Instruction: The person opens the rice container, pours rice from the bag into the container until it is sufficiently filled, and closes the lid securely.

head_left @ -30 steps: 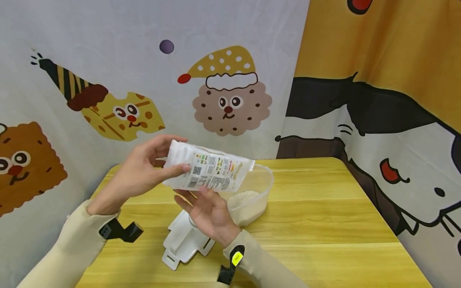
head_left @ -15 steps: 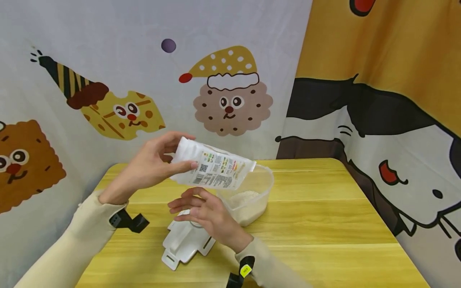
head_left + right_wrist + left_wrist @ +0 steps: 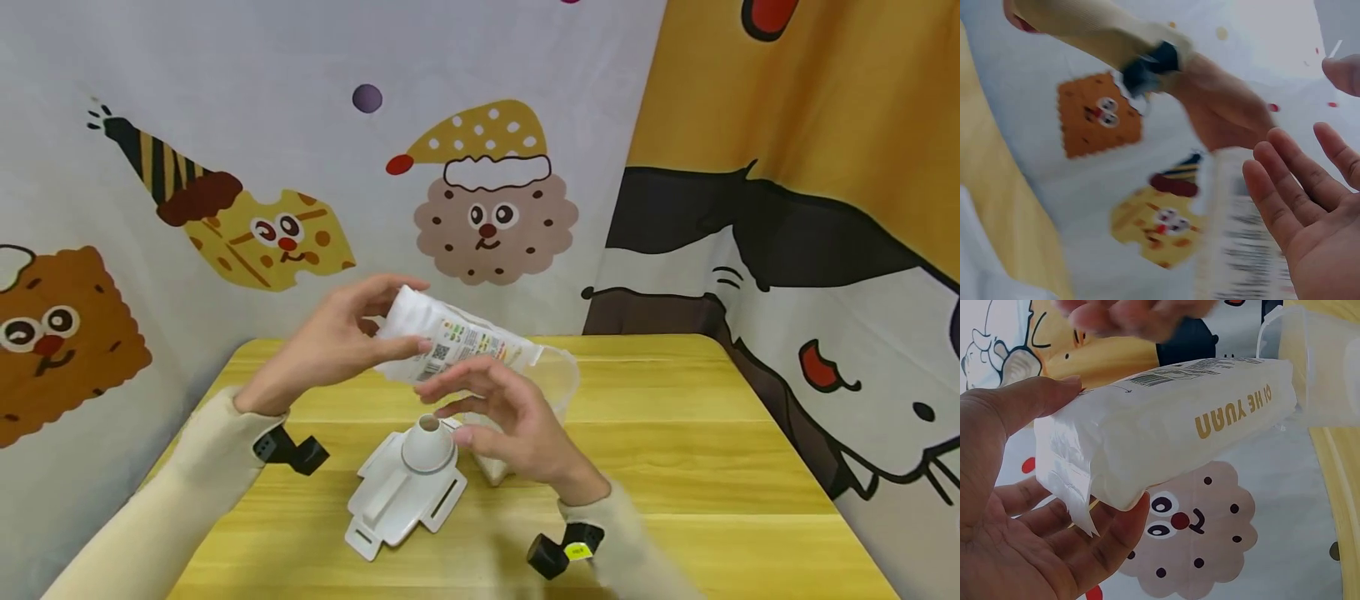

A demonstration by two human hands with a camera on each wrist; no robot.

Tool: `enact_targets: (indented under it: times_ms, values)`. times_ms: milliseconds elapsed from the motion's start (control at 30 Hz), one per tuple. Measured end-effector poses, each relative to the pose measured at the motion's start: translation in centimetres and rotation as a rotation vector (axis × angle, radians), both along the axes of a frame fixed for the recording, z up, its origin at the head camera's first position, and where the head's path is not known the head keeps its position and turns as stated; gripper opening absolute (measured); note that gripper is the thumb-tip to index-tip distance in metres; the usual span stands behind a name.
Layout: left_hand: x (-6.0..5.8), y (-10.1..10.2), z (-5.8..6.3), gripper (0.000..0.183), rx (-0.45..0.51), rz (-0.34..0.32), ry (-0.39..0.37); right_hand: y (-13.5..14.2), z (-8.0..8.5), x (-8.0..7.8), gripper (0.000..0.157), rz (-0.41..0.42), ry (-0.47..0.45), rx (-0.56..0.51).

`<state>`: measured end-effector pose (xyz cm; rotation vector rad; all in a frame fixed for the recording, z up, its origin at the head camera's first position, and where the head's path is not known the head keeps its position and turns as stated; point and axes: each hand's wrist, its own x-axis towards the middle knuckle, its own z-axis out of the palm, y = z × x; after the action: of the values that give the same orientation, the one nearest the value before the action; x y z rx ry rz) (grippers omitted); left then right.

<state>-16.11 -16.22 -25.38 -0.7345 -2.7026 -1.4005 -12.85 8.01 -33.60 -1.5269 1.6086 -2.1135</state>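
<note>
White bag (image 3: 461, 333), gold lettering (image 3: 1235, 414); white lid (image 3: 393, 498); yellow wood-grain table (image 3: 675, 467); 2 cream sleeves (image 3: 168, 496).

A yellow wood-grain tabletop (image 3: 697, 467) with rounded far corners carries the things. Left of its middle lies a flat white plastic plate (image 3: 386, 498) with slotted tabs, an open-topped white cone (image 3: 427, 452) rising from its far end. Just beyond, to the right, stands a translucent plastic container (image 3: 562, 377); much of it is covered, so its contents are hard to make out.
</note>
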Motion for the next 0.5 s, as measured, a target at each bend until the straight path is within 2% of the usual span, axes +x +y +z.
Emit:
enact_targets:
  times_ms: [300,400,500]
  values:
    - [-0.5,1.0,0.3,0.066,-0.036,-0.012,0.009,4.0,2.5,-2.1,0.043,-0.402,0.109,0.122]
    - [-0.6,1.2,0.3,0.066,-0.048,-0.006,0.022,4.3,2.7,-3.0,0.047,-0.482,0.158,0.172]
    - [-0.5,1.2,0.3,0.065,-0.054,-0.009,0.038,4.3,2.7,-3.7,0.051,-0.529,0.205,0.207]
